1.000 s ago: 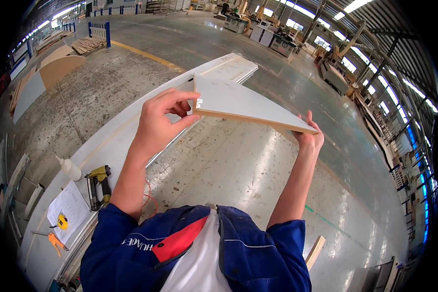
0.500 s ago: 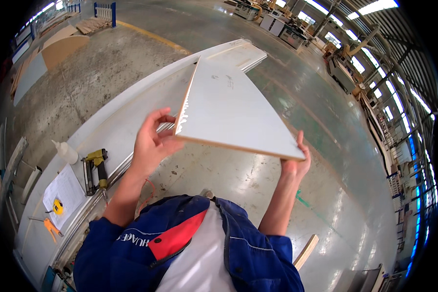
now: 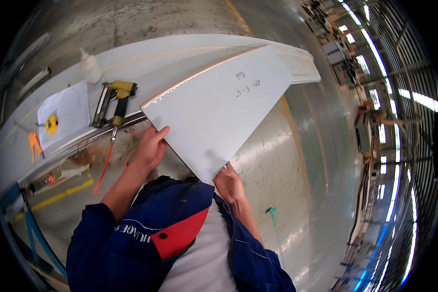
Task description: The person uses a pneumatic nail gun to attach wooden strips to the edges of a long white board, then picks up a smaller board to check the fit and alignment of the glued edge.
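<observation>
**A:** Report the hands first, nearest the dark blue jacket [image 3: 131, 233].
**B:** The right hand [image 3: 230, 185] is curled against the panel's right edge, beside the near corner; most of its fingers are hidden. The left hand [image 3: 153, 148] is closed on the near left edge, thumb on the upper face, fingers underneath.

**A:** State the panel's position.
**B:** The white panel [image 3: 204, 112] slants away from the jacket, its far part overlying the bench in this view. Whether it touches the bench cannot be told.

**A:** How should it be held?
**B:** Support both edges evenly, so the long far end does not dip. Grip clear of the white bead [image 3: 163, 95] along the left long edge; it looks like glue and would probably smear. Avoid tilting that edge downward.

**A:** Any obstructions?
**B:** Just beyond the left hand, the nail gun [image 3: 123, 88] lies near the panel's left corner, its red hose [image 3: 107, 168] hanging below. Swing that corner clear of both. The white bottle [image 3: 90, 68] stands farther back on the grey bench [image 3: 146, 58].

**A:** And beyond?
**B:** Workshop machines [image 3: 338, 56], well apart from the panel.
</observation>
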A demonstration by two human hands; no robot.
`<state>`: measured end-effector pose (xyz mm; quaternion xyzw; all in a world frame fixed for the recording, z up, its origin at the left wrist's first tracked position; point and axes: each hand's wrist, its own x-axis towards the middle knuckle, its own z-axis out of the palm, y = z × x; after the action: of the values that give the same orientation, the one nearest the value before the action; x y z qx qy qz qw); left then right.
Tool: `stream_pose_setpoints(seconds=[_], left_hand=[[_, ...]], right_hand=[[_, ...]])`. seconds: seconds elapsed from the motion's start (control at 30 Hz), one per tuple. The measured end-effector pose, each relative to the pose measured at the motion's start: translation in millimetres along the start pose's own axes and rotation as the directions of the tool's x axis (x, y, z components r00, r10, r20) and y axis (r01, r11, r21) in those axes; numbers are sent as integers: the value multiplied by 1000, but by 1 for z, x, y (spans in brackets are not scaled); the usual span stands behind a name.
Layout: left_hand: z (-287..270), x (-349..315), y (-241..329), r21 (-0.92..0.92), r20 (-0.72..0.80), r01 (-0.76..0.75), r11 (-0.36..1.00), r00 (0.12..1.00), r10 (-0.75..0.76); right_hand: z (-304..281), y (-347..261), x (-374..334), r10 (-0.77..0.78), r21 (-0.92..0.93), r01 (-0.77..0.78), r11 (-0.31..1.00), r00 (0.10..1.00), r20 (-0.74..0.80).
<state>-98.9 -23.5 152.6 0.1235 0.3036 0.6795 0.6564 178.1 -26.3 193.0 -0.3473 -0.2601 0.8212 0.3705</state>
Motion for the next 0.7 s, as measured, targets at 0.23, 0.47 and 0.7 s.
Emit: stream_pose_setpoints(seconds=[0.23, 0.47, 0.7], left_hand=[[-44, 23, -25, 29, -188, 80, 996, 979, -73], [-84, 77, -64, 129, -402, -14, 992, 913, 65], [-56, 92, -76, 315, -662, 29, 949, 723, 198]], right_hand=[[-32, 26, 54, 320, -68, -315, 947, 945, 71], [-71, 12, 96, 472, 50, -483, 874, 870, 142], [-141, -63, 133, 540, -146, -530, 835, 841, 38]])
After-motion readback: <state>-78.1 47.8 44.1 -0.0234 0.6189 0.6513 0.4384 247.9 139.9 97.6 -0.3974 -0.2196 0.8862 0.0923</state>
